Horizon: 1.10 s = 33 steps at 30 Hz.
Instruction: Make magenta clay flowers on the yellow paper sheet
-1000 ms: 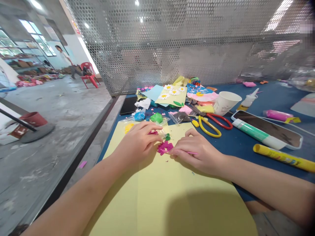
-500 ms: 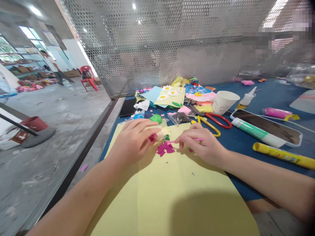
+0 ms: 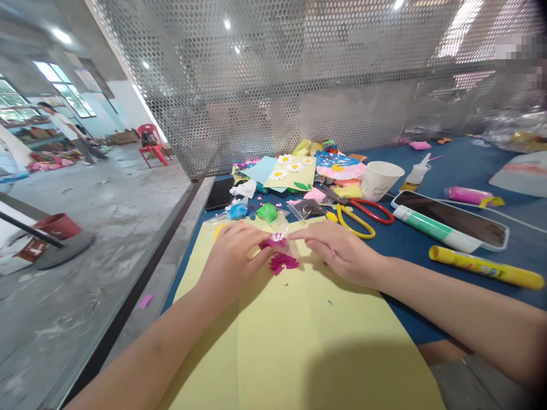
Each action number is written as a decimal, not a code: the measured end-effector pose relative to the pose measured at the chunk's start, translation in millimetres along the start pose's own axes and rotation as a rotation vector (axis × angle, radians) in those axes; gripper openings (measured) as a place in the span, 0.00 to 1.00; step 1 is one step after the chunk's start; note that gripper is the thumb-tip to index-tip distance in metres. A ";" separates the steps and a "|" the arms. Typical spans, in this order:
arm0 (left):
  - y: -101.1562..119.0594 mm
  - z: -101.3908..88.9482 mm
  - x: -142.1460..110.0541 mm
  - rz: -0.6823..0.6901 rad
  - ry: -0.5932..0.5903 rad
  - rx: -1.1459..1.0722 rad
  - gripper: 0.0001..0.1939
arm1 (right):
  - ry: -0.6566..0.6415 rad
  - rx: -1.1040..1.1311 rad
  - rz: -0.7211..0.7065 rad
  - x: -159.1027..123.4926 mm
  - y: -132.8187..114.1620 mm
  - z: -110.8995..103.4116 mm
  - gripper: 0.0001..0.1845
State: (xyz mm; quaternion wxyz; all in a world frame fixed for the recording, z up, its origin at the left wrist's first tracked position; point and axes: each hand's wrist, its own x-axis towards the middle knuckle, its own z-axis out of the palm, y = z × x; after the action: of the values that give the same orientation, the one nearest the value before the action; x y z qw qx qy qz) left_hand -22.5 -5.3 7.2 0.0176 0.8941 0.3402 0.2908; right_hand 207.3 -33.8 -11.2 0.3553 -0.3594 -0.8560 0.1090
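My left hand pinches a small clear plastic bag with magenta modelling clay inside. Just below the bag, a magenta clay flower shape with ragged petals lies on the yellow sheet. My right hand comes in from the other side, its index finger stretched to the bag's edge and its other fingers curled. A bit of the thin pink stick shows at those curled fingers; most of it is hidden.
Beyond my hands lie a green clay lump, a blue one and a daisy card. To the right are red-and-yellow-handled scissors, a paper cup, a phone and a yellow tube. A perforated metal panel stands behind.
The bag of magenta clay has come over the flower's upper part. My right index finger has straightened towards the bag, and the pink stick, plainly visible before, is now mostly hidden.
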 end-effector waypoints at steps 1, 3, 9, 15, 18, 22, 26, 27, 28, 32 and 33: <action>2.5 0.6 -0.1 0.015 -0.013 -0.023 0.07 | -0.049 0.003 -0.027 0.0 -2.7 0.6 0.19; 6.4 1.6 -0.6 0.024 -0.018 -0.063 0.07 | -0.074 0.025 -0.037 -0.5 -7.5 1.8 0.19; 9.4 -0.9 -2.2 -0.050 0.054 -0.128 0.07 | 0.128 0.217 0.259 0.8 -5.6 2.5 0.14; 12.5 -3.1 -0.1 -0.059 0.016 -0.099 0.08 | 0.118 0.301 0.034 4.8 0.3 7.2 0.09; 13.6 -1.8 -0.4 -0.079 -0.023 -0.076 0.08 | 0.087 0.253 0.035 4.1 -5.4 9.2 0.10; 11.9 0.2 -3.0 -0.135 0.031 -0.097 0.07 | 0.059 0.147 0.213 4.3 -10.7 8.3 0.10; 11.7 -1.6 -4.0 -0.005 0.098 -0.165 0.08 | 0.069 0.178 0.227 4.7 -10.8 5.6 0.09; 12.2 -2.5 -3.9 0.023 0.115 -0.174 0.09 | 0.074 0.203 0.212 4.5 -11.2 4.8 0.09; 12.8 -3.2 -3.7 0.032 0.127 -0.178 0.09 | 0.075 0.233 0.194 4.1 -11.8 3.9 0.09; 14.8 -3.5 -3.7 0.002 0.110 -0.141 0.13 | -0.024 0.289 0.166 2.5 -17.1 1.8 0.09; 15.4 -2.9 -4.0 0.015 0.105 -0.127 0.13 | -0.057 0.275 0.181 2.1 -18.8 2.0 0.08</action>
State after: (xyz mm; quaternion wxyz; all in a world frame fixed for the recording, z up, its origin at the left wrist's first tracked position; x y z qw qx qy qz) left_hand -17.2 -20.2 11.1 0.0543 0.8772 0.3146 0.3586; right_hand 194.8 -45.7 -3.2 0.3653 -0.3797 -0.8070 0.2667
